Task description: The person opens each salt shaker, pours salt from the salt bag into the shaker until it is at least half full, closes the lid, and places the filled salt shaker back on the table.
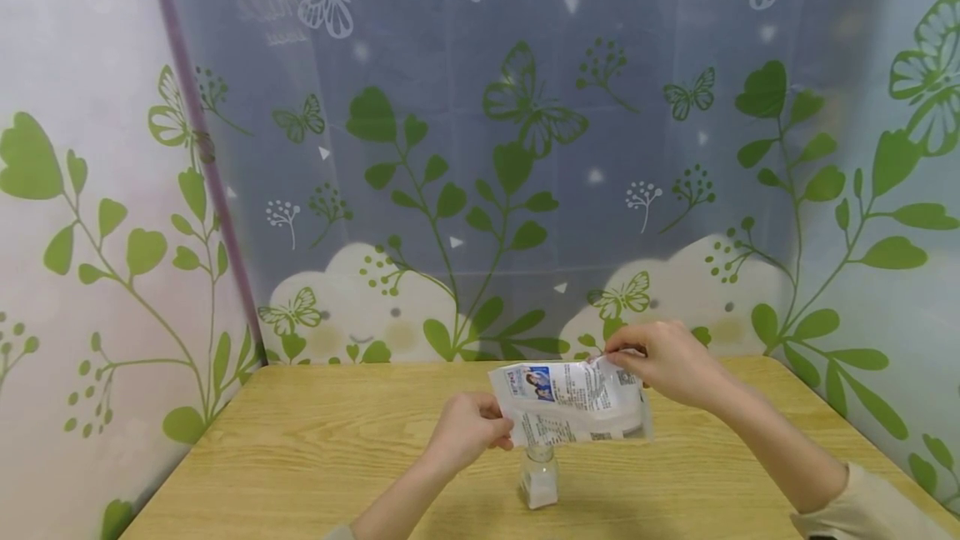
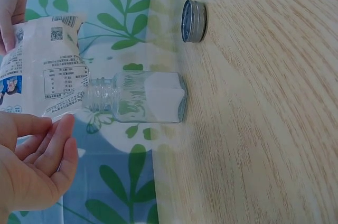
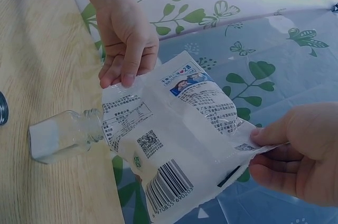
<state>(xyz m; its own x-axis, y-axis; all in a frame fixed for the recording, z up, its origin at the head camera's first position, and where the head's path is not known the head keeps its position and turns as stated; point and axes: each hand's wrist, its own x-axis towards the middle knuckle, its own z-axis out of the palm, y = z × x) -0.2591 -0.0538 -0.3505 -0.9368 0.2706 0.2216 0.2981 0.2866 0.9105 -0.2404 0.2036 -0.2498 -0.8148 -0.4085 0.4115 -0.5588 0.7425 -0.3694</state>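
A white printed plastic bag (image 1: 577,398) is stretched between both hands above a small glass jar (image 1: 540,482). My left hand (image 1: 471,430) pinches the bag's left end, thumb against fingers. At the opposite upper corner, my right hand (image 1: 671,361) pinches the plastic. In the left wrist view, the bag's lower edge meets the mouth of the open jar (image 2: 132,97), which stands upright with white contents filling roughly its lower half. The right wrist view shows a barcode and QR code on the bag (image 3: 174,145). The bag hides the jar's rim from the head view.
A silver screw lid (image 2: 195,20) lies on the wood-grain table (image 1: 300,440), apart from the jar. Behind and at the sides hang curtains (image 1: 450,148) printed with leaves and butterflies.
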